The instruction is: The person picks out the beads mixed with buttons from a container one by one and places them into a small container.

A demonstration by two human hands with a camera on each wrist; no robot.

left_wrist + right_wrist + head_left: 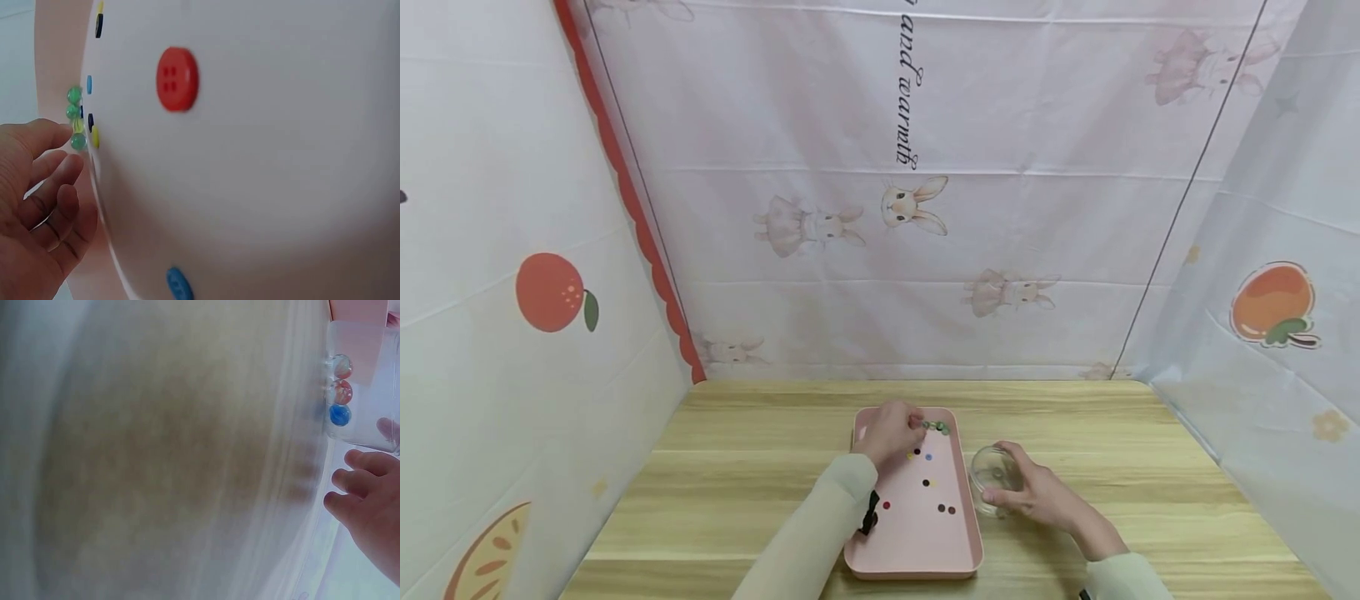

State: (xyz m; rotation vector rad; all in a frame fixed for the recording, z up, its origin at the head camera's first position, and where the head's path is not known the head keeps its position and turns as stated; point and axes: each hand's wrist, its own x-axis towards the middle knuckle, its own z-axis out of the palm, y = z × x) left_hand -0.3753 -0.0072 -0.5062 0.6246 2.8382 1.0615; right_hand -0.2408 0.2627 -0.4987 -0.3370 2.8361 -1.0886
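Green marbles (937,427) in short crosswise row at far right corner of pink tray (917,542), just right of left hand (891,433), nearer of two hands; its fingers parted, loosely bent, foremost tip at marbles, nothing seen gripped. Right hand (1037,496) curled around clear cup (996,471) (three marbles (342,392) inside), just beside tray's right edge. Tray's long axis runs near to far, buttons (887,505) scattered inside. Wood-grain bench (737,467), printed sheets (1075,233) around
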